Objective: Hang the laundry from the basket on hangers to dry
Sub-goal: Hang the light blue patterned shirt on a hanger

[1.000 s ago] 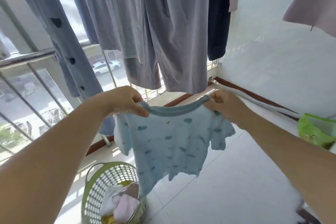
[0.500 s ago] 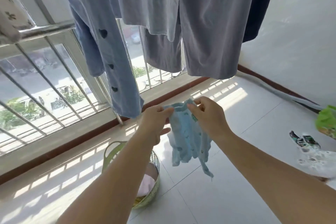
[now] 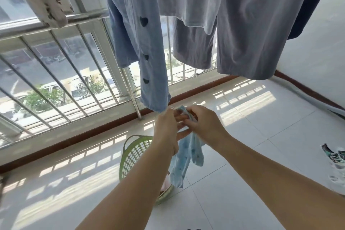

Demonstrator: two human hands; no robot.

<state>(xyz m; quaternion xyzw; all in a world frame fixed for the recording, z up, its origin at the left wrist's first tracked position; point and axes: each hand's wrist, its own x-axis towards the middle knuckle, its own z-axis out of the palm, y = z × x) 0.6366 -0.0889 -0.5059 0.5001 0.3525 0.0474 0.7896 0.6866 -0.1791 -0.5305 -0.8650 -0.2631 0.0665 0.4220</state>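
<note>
Step in hand: readying one garment for a hanger. Both hands sit close together at mid-frame, above the green laundry basket. Right hand pinches the bunched top edge of a small light-blue top w/ darker printed spots; the rest of it hangs limp below the hands, partly in front of the basket rim. Left hand is right beside it, fingers stretched toward the cloth and touching it near the collar; can't tell if they actually grip, since the back of the hand hides the contact. Basket stands on the tiled floor near the window rail, w/ some pink cloth showing inside, so more laundry is prob. left.

Overhead: blue trousers w/ dark hearts and grey garments already hang to dry, so task looks partway done.

No free hanger is visible here. Next move, as I judge it: spread the collar open again, fetch a hanger, feed it through the neck. The top is small and soft and prob. damp, so shoulders may slip off unless seated evenly.
</note>
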